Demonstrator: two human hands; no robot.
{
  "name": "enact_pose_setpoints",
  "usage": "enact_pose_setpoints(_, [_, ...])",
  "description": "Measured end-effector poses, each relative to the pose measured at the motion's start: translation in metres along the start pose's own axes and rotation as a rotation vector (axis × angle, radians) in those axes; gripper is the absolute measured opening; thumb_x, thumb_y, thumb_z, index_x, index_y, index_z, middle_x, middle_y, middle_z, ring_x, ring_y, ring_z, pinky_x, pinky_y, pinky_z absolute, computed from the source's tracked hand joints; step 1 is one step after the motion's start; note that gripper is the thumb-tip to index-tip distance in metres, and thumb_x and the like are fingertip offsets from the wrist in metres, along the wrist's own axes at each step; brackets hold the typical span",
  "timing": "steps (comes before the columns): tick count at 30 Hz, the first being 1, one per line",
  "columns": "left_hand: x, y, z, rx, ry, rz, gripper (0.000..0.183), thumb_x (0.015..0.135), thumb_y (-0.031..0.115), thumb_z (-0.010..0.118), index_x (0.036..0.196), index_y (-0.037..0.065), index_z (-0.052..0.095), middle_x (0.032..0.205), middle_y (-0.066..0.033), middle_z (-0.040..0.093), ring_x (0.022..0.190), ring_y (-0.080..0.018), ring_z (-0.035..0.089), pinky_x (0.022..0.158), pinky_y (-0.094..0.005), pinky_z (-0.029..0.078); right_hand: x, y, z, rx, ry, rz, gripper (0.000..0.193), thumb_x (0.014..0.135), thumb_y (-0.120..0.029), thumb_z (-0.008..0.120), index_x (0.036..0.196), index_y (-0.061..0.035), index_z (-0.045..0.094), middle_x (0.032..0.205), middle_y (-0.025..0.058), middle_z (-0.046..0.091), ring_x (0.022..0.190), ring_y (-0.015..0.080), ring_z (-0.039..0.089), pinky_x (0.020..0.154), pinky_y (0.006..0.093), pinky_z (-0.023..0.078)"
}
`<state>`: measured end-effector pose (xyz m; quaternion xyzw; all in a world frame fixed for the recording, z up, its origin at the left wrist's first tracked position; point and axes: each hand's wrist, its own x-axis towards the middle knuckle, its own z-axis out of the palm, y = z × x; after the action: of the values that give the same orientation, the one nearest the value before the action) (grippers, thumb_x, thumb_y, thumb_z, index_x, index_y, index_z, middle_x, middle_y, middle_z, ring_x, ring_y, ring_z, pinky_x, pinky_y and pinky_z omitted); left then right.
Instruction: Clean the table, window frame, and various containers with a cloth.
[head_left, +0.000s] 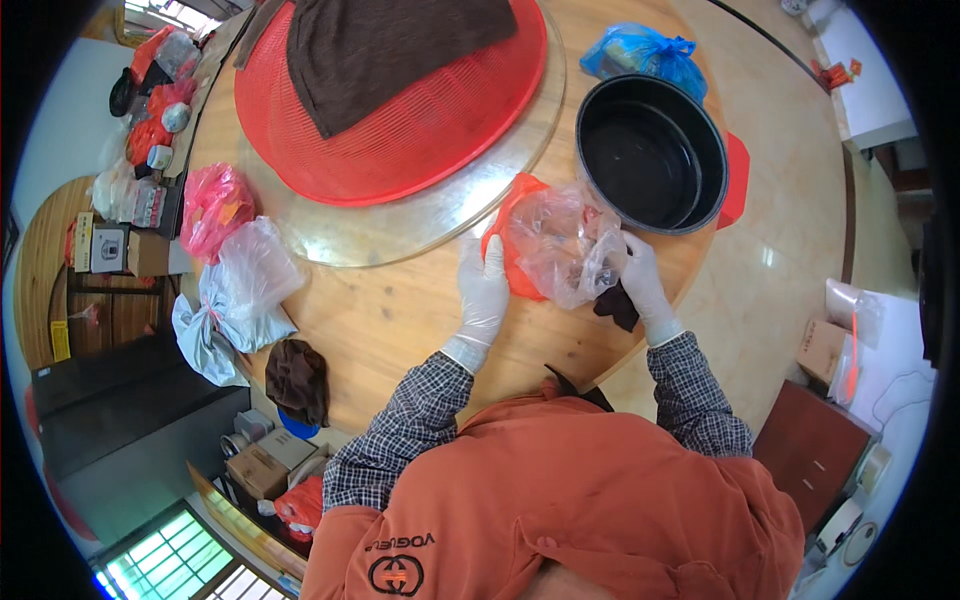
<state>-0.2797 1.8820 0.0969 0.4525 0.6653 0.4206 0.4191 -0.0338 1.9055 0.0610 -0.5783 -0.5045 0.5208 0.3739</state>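
Note:
Both my hands wear thin white gloves, with dark checked sleeves behind them. My left hand (482, 292) has its fingers closed at the left side of a red plastic bag (522, 262). Against that bag's right side lies a crumpled clear plastic bag (570, 245), and its contents are hard to make out. My right hand (643, 278) grips the clear bag's right edge, its fingertips partly hidden by the plastic. Just beyond sits a deep black pot (652, 150). A dark cloth (617, 307) lies under the clear bag, beside my right hand.
A large red mesh cover (400, 165) with a brown towel (390, 50) on it rests on a glass turntable (340, 245). Pink (215, 210) and white bags (255, 270) are at the left of the round wooden table (380, 330). Behind the pot is a blue bag (645, 60).

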Motion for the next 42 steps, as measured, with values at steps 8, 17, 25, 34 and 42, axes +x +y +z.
enact_pose_setpoints(8, [-0.015, 0.024, 0.000, -0.114, 0.053, 0.097, 0.034, 0.097, 0.024, 0.049, 0.116, -0.002, 0.058, 0.109, -0.0150, 0.062, 0.096, -0.0200, 0.057, 0.088, -0.0308, 0.044, 0.002, -0.018, 0.019, -0.086, 0.037, -0.078, 0.020, 0.082, -0.005, 0.053, 0.097, 0.0051, 0.062, 0.084, 0.0100, 0.065, 0.078, 0.0132, 0.059, 0.070, 0.0276, 0.048])
enact_pose_setpoints(17, [-0.048, -0.027, -0.063, -0.490, 0.264, -0.037, 0.032, 0.098, 0.018, 0.042, 0.117, -0.001, 0.059, 0.118, -0.0110, 0.061, 0.108, -0.0187, 0.056, 0.096, -0.0318, 0.042, -0.013, -0.046, 0.109, -0.228, -0.382, -0.027, 0.022, 0.087, -0.016, 0.060, 0.097, 0.0042, 0.063, 0.082, 0.0118, 0.067, 0.069, 0.0184, 0.063, 0.063, 0.0310, 0.051])
enact_pose_setpoints(25, [-0.172, -0.100, -0.192, -0.229, 0.698, 0.119, 0.024, 0.096, 0.012, 0.046, 0.112, 0.004, 0.062, 0.097, -0.0112, 0.062, 0.092, -0.0199, 0.058, 0.086, -0.0324, 0.043, -0.070, -0.010, 0.253, -0.253, -0.699, -0.442, 0.036, 0.083, -0.012, 0.051, 0.110, 0.0114, 0.054, 0.093, 0.0170, 0.060, 0.082, 0.0241, 0.059, 0.070, 0.0347, 0.050])
enact_pose_setpoints(34, [-0.443, -0.093, -0.297, -0.188, 1.207, 0.033, 0.023, 0.094, 0.022, 0.051, 0.105, 0.007, 0.064, 0.085, -0.0145, 0.056, 0.082, -0.0317, 0.057, 0.074, -0.0380, 0.045, -0.298, -0.078, 0.402, -0.107, -1.264, -0.314, 0.034, 0.081, -0.011, 0.059, 0.112, 0.0004, 0.057, 0.106, 0.0130, 0.060, 0.095, 0.0227, 0.057, 0.081, 0.0341, 0.048])
enact_pose_setpoints(42, [-0.683, -0.158, -0.364, -0.123, 1.827, -0.134, 0.023, 0.093, 0.015, 0.050, 0.110, 0.008, 0.065, 0.081, -0.0105, 0.055, 0.080, -0.0249, 0.058, 0.072, -0.0350, 0.046, -0.580, -0.063, 0.567, -0.118, -1.873, -0.580, 0.021, 0.080, 0.000, 0.057, 0.101, 0.0015, 0.060, 0.115, 0.0145, 0.054, 0.113, 0.0293, 0.050, 0.096, 0.0395, 0.042])
